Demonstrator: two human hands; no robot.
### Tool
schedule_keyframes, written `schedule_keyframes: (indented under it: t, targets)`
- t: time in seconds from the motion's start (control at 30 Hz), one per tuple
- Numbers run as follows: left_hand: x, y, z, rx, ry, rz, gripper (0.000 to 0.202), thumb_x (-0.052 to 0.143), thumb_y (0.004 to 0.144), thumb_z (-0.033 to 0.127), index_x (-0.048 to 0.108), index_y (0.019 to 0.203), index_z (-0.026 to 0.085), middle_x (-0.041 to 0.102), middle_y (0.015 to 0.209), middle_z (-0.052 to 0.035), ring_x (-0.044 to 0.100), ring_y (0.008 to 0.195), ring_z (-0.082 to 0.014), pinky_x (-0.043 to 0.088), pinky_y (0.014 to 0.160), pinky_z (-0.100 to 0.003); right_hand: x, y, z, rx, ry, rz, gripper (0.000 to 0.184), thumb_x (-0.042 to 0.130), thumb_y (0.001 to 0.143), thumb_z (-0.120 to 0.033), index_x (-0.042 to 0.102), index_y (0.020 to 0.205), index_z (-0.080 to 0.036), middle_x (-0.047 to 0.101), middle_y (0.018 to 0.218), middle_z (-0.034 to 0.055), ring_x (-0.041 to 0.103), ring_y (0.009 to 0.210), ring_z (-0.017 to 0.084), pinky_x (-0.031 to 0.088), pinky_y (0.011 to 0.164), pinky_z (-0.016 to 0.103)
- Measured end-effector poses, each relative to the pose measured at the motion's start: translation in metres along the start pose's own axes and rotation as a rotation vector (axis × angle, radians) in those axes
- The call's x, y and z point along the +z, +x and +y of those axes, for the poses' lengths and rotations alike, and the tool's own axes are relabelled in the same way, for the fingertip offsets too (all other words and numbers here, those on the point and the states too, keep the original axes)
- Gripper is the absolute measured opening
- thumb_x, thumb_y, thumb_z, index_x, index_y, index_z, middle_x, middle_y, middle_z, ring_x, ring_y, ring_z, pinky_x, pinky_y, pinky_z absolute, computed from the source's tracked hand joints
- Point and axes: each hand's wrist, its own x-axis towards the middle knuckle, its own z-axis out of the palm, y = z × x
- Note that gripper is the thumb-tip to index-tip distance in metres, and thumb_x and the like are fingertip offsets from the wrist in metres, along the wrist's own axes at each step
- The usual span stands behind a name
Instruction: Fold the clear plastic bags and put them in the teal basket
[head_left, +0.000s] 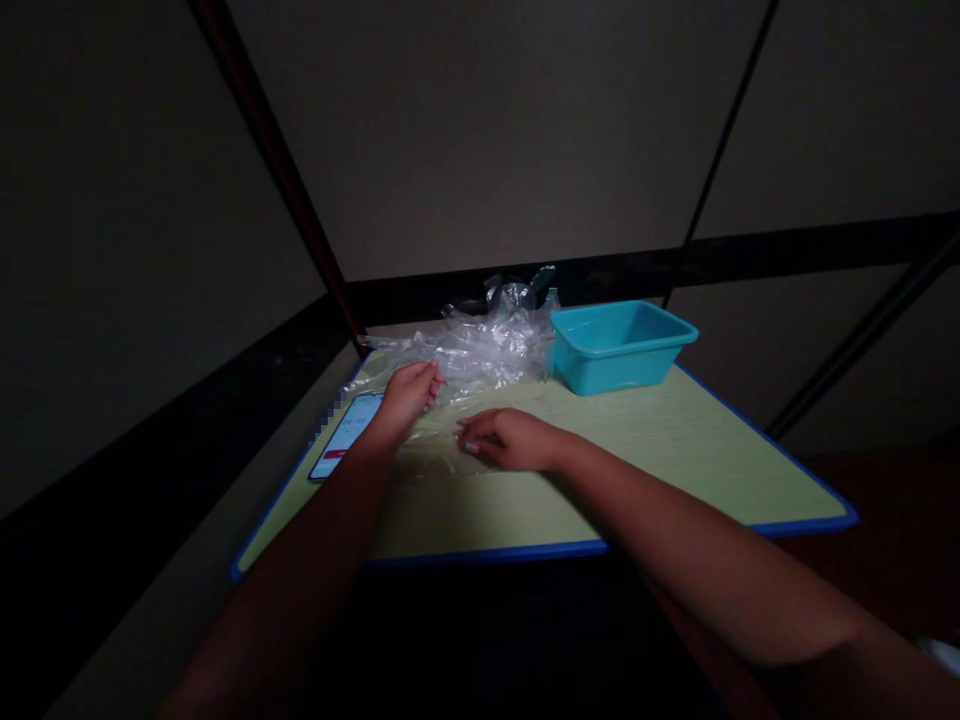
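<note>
A pile of crumpled clear plastic bags point(480, 345) lies at the far left of a pale yellow table with a blue edge point(675, 450). My left hand point(409, 392) rests at the near edge of the pile, fingers curled and pinching a flat clear bag point(439, 440) that lies spread on the table. My right hand point(506, 438) lies on the same flat bag, fingers bent and pressed down on the plastic. A teal plastic tub point(615, 345) stands to the right of the pile.
A smartphone with a lit screen point(346, 435) lies near the table's left edge, beside my left wrist. Dark wall panels and black bars close in behind the table. The room is dim.
</note>
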Motion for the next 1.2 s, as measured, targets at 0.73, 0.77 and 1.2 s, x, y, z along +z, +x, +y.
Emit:
schedule_keyframes:
  t: [0.73, 0.77, 1.2]
  targets:
    - [-0.0092, 0.0053, -0.0013, -0.053, -0.164, 0.106, 0.032, 0.048, 0.081, 0.040, 0.052, 0.061, 0.015, 0.042, 0.048, 0.0057, 0.038, 0.036, -0.0044, 0.028, 0.036, -0.016, 0.0025, 0.0002, 0.0056, 0.081, -0.194, -0.063, 0.051, 0.048, 0.087, -0.035, 0.042, 0.135, -0.021, 0.027, 0.145, 0.0108, 0.019, 0.136, 0.027, 0.011, 0.105, 0.060]
    - [-0.0090, 0.0052, -0.0011, -0.059, -0.162, 0.108, 0.033, 0.048, 0.081, 0.041, 0.053, 0.061, 0.015, 0.042, 0.048, 0.0055, 0.039, 0.037, -0.0045, 0.028, 0.037, -0.016, 0.0025, -0.0001, 0.0049, 0.090, -0.192, -0.082, 0.052, 0.047, 0.087, -0.036, 0.039, 0.136, -0.021, 0.024, 0.146, 0.0105, 0.017, 0.136, 0.028, 0.009, 0.104, 0.061]
    - [-0.0035, 0.0028, 0.0000, -0.062, -0.116, 0.062, 0.034, 0.054, 0.077, 0.046, 0.053, 0.062, 0.015, 0.044, 0.048, 0.0049, 0.041, 0.037, -0.0057, 0.030, 0.037, -0.017, 0.0041, -0.0024, 0.0002, 0.134, -0.221, -0.194, 0.078, 0.048, 0.081, -0.058, 0.019, 0.144, -0.022, 0.013, 0.150, 0.0115, 0.012, 0.137, 0.029, -0.001, 0.104, 0.061]
